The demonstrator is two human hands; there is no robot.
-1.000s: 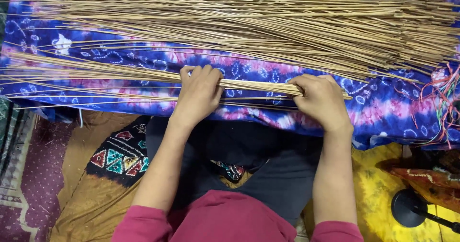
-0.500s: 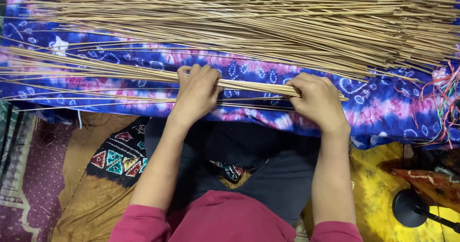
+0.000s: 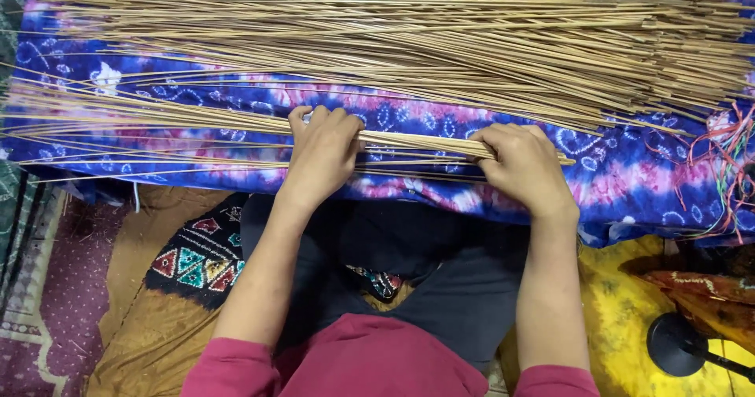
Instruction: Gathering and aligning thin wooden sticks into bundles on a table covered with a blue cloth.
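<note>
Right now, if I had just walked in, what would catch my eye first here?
Probably the great heap of thin tan sticks spread across the top, lying on a vivid blue and purple tie-dye cloth. Nearer the person, the left hand and right hand press on a small bundle of sticks at the cloth's near edge. A black round stand sits at bottom right.

A big pile of sticks (image 3: 409, 43) is lying across the far part of the cloth (image 3: 629, 185). Nearer the person, a small bundle (image 3: 197, 118) is lying on the cloth, running left to right under both hands: left hand (image 3: 322, 149), right hand (image 3: 523, 165). Threads (image 3: 727, 161) are lying at the cloth's right edge.
</note>
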